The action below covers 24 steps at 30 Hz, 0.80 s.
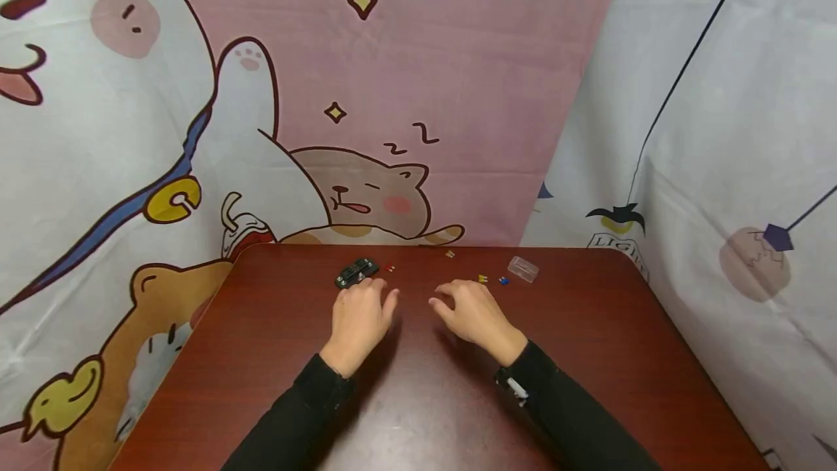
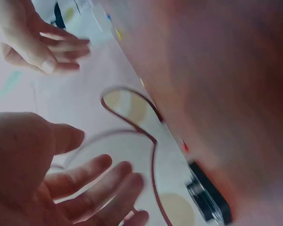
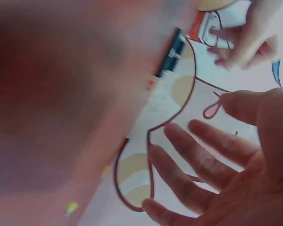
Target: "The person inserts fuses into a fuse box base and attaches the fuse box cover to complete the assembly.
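Relaxed grips over a red-brown table [image 1: 405,420]

The left hand [image 1: 359,318] is released, fingers loosely bent; one black device [image 1: 356,271] lies just beyond at its twelve o'clock, one red piece [image 1: 390,268] at one. One tan piece [image 1: 450,254] sits at eleven from the right hand [image 1: 476,315], likewise slack and unloaded. From there: one yellow piece [image 1: 482,278] at twelve, one blue piece [image 1: 503,280] past one, one clear box [image 1: 523,270] towards two. Backdrop lettering [image 1: 613,243] seemingly reads “LIGH”.

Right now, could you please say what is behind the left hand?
In the head view, a black device shows beyond the left hand; whatever that hand covers is hidden.
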Each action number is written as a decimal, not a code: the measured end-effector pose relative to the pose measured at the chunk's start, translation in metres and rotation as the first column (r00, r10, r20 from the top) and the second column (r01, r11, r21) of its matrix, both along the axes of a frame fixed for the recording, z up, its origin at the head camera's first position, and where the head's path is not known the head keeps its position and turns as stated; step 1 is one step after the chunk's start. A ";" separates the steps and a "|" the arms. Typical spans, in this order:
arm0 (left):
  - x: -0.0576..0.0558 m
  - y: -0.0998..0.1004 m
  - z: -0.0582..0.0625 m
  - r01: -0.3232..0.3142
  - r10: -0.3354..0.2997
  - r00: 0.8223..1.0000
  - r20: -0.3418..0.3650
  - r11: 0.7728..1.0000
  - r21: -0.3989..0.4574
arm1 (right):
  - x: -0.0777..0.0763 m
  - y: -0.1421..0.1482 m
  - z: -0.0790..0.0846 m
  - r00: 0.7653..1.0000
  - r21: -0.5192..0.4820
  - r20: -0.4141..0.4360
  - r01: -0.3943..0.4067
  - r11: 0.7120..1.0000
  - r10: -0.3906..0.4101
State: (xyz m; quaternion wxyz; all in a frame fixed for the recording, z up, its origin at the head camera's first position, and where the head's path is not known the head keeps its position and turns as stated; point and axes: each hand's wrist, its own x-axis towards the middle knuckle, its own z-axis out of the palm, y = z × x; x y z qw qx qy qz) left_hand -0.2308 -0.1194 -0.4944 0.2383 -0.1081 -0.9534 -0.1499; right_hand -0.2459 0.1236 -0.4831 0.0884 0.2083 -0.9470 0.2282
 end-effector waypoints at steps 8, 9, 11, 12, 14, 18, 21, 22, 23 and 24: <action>-0.036 -0.053 -0.002 -0.165 0.155 0.979 0.136 0.984 0.070 | -0.065 -0.051 0.015 0.987 0.026 0.122 -0.113 0.993 0.109; -0.039 -0.058 -0.004 -0.173 0.160 0.973 0.163 0.983 0.064 | -0.071 -0.056 0.013 0.982 0.031 0.149 -0.126 0.992 0.120; -0.044 -0.066 -0.009 -0.177 0.164 0.965 0.204 0.983 0.044 | -0.081 -0.064 0.008 0.975 0.039 0.188 -0.132 0.990 0.123; -0.046 -0.070 -0.011 -0.179 0.167 0.961 0.222 0.983 0.034 | -0.086 -0.068 0.006 0.973 0.046 0.198 -0.132 0.990 0.120; -0.049 -0.076 -0.014 -0.186 0.178 0.953 0.245 0.982 0.010 | -0.094 -0.076 0.001 0.973 0.067 0.200 -0.134 0.989 0.119; -0.054 -0.084 -0.018 -0.197 0.191 0.939 0.285 0.980 -0.008 | -0.109 -0.097 -0.009 0.977 0.142 0.167 -0.155 0.978 0.131; -0.057 -0.083 -0.020 -0.186 0.176 0.928 0.327 0.983 -0.001 | -0.117 -0.111 -0.013 0.980 0.197 0.153 -0.158 0.968 0.129; -0.059 -0.083 -0.021 -0.180 0.169 0.925 0.341 0.984 0.001 | -0.119 -0.115 -0.013 0.981 0.215 0.153 -0.154 0.964 0.123; -0.060 -0.082 -0.021 -0.176 0.164 0.920 0.356 0.984 -0.001 | -0.121 -0.119 -0.014 0.982 0.231 0.150 -0.150 0.961 0.117; -0.061 -0.081 -0.022 -0.171 0.160 0.915 0.370 0.985 -0.004 | -0.123 -0.122 -0.014 0.982 0.245 0.152 -0.146 0.958 0.111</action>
